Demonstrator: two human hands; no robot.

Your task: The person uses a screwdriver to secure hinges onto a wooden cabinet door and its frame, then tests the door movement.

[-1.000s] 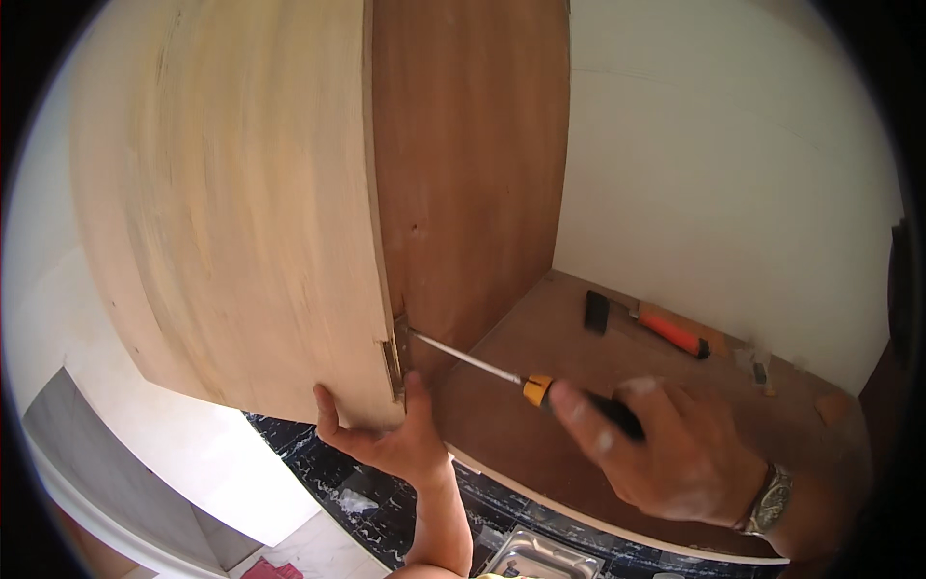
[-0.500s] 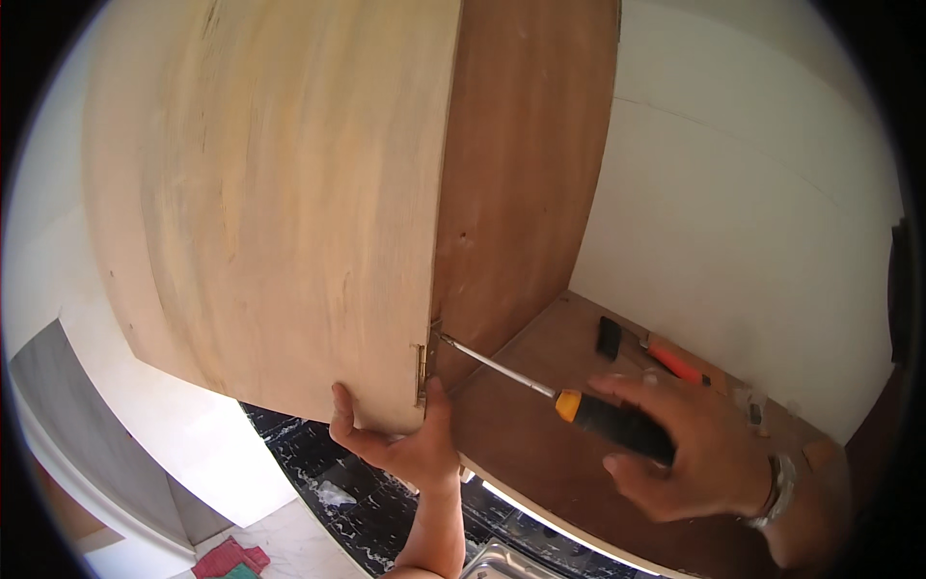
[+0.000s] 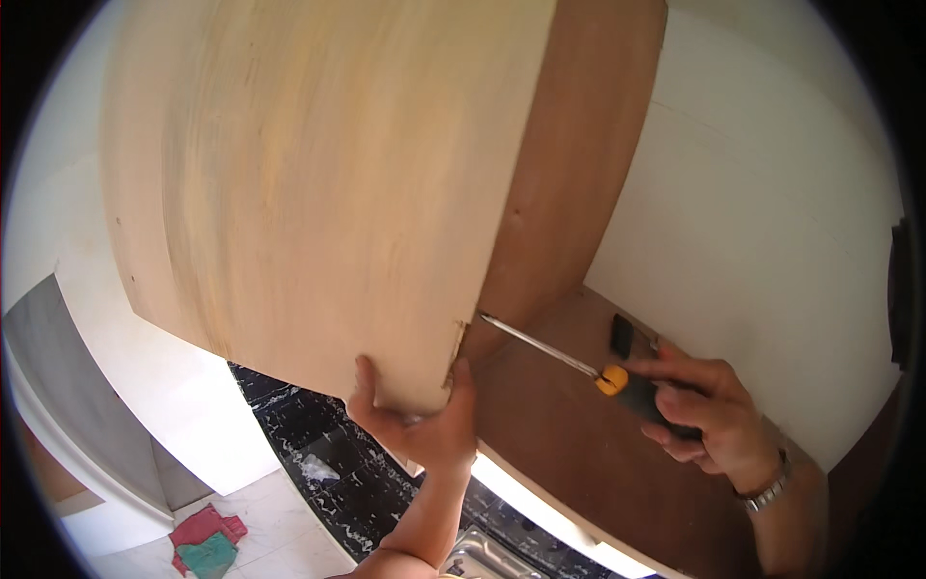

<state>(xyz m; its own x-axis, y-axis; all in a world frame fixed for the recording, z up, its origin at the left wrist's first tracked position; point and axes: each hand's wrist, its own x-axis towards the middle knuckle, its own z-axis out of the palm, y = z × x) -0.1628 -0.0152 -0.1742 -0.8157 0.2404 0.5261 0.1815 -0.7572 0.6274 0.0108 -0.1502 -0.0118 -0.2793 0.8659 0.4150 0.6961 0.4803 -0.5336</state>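
A pale plywood door (image 3: 318, 212) fills the upper left, standing against a darker brown side panel (image 3: 584, 145). My left hand (image 3: 424, 429) grips the door's lower corner, with the thumb on the edge and the fingers on the front face. Just above that thumb, a small brass-coloured hinge (image 3: 455, 353) sits at the edge. My right hand (image 3: 719, 415) is wrapped round the black and yellow handle of a screwdriver (image 3: 612, 379), index finger stretched along it. Its metal shaft points up and left, with the tip by the panel edge near the hinge; the exact contact is too small to tell.
A brown cabinet floor (image 3: 579, 473) lies under my right hand, bearing a black block-like object (image 3: 621, 335). A white wall (image 3: 752, 222) rises behind. Below are a black marbled counter (image 3: 299, 425), a steel sink (image 3: 487, 555) and red and green cloths (image 3: 207, 555) on the floor.
Door edge and hinge appear farther right in the view. My right hand, with the screwdriver, has moved right and up, its fingers closing more firmly round the handle. The left hand keeps its hold.
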